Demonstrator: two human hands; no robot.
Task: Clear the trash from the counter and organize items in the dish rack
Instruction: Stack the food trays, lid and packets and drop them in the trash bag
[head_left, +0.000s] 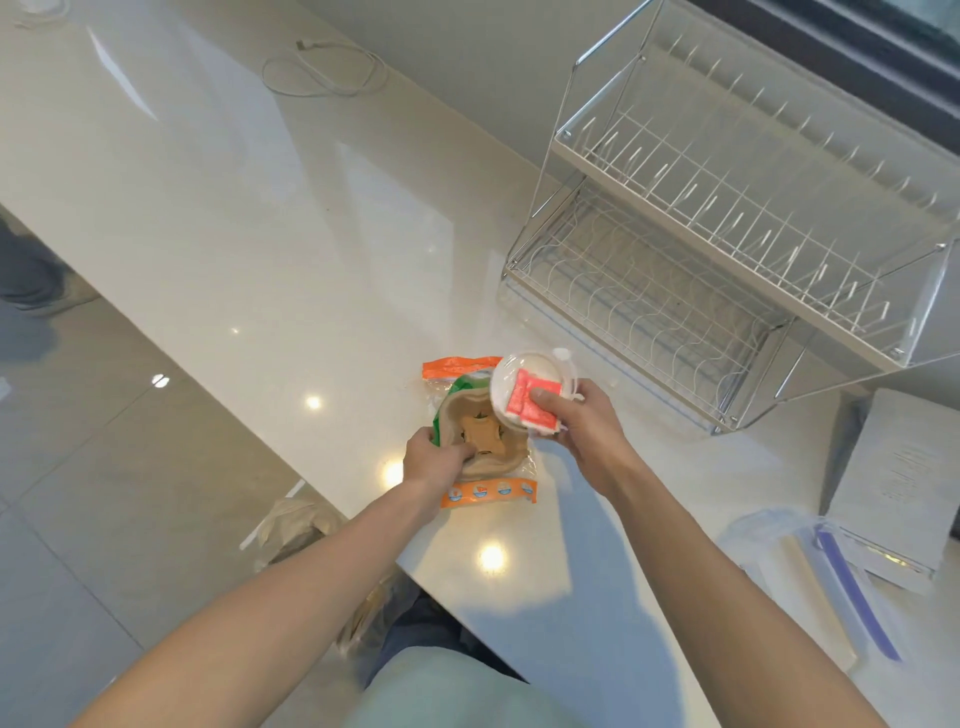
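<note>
My left hand (434, 460) grips a brown cardboard cup carrier (480, 439) that lies on a clear plastic bag with orange and green print (488, 491) near the counter's front edge. Just to its right, my right hand (576, 415) holds a round white plastic lid (524, 371) together with a red-and-white packet (530, 402), the thumb pressing on the packet. A two-tier wire dish rack (727, 234) stands at the back right with nothing in it.
A white cable (322, 70) lies coiled at the far end of the white counter (260, 208). At the right sit a white box (904, 478) and a clear packet with purple strips (852, 592). Tiled floor lies to the left, below the counter edge.
</note>
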